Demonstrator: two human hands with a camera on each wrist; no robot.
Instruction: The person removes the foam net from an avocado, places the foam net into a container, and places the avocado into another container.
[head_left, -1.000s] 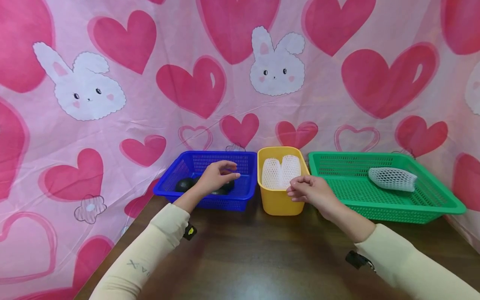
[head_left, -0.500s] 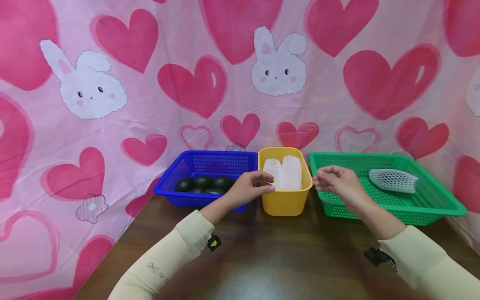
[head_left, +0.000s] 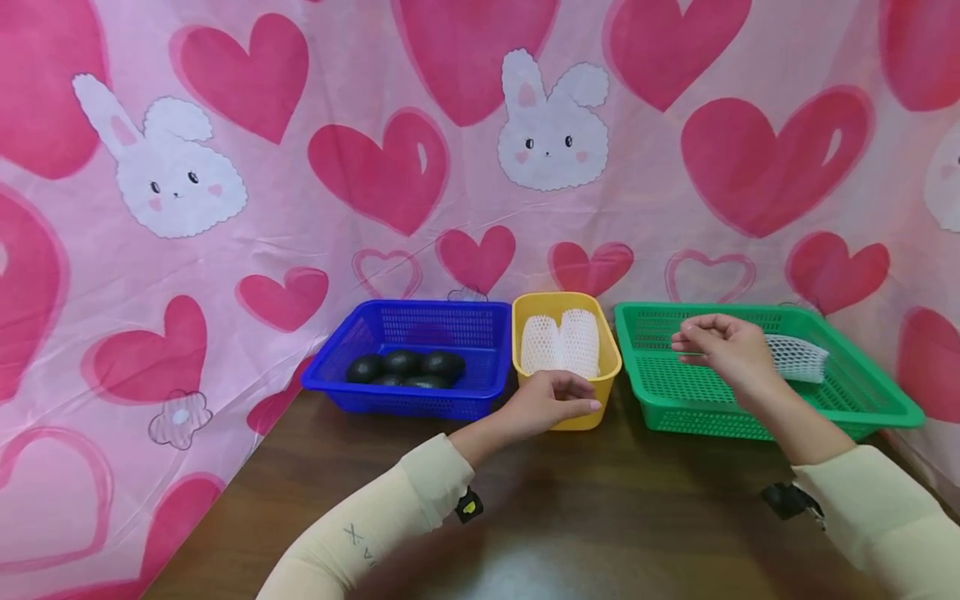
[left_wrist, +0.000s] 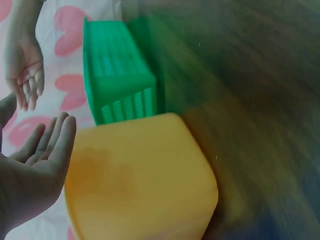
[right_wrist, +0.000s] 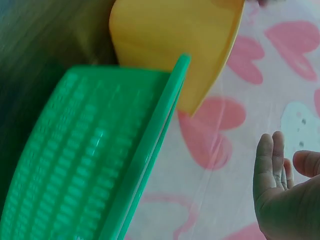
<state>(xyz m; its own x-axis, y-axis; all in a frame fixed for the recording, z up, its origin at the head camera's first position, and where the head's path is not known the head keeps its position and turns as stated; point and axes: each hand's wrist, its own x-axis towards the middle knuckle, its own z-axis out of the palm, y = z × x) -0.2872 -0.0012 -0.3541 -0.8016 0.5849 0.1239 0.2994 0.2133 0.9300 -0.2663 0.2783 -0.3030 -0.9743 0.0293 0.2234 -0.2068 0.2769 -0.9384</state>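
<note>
My left hand [head_left: 543,406] hovers before the front of the yellow bin [head_left: 609,367], its fingers loosely bent and nothing in them. Inside that bin stand white foam net sleeves [head_left: 579,343]. Over the green basket [head_left: 652,404] is my right hand [head_left: 727,350], also holding nothing; it partly covers a white foam net sleeve [head_left: 798,360] lying in the basket. Whether that sleeve holds anything is hard to see. Several dark, oval, avocado-like fruits [head_left: 442,365] lie in the blue basket [head_left: 480,408]. Both wrist views show relaxed fingers, apart from the containers.
The three containers stand side by side along the back of a dark wooden table [head_left: 540,517]. Behind them hangs a pink cloth [head_left: 465,183] with hearts and rabbits. A small black device [head_left: 470,505] is on the left wrist, another [head_left: 791,502] on the right.
My left hand has moved right, from over the blue basket to the yellow bin's front, uncovering the dark fruits. My right hand has moved right from the yellow bin to over the green basket.
</note>
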